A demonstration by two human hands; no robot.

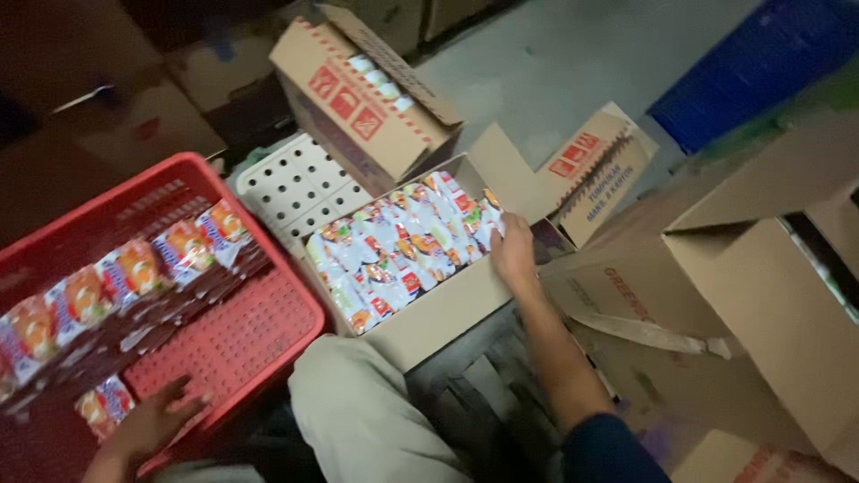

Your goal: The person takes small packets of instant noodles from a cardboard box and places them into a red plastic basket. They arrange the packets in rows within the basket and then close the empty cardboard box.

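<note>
Right hand point(513, 250): grip closed over the end packets of the noodle packets point(403, 246), fingers curled into the row at its far right; arm reaching in from a dark blue sleeve
Left hand point(157, 420): fingers spread flat, holding nothing; resting on the floor of the red crate point(259, 331), near a loose packet
Noodle packets: packed upright in the open carton point(438, 313), just right of the crate
Crate row point(134, 268): more packets lined along the crate's far side
Further out: white perforated tray point(291, 183) behind; striped carton point(358, 98) beyond it; large brown box point(769, 304) at right
</note>
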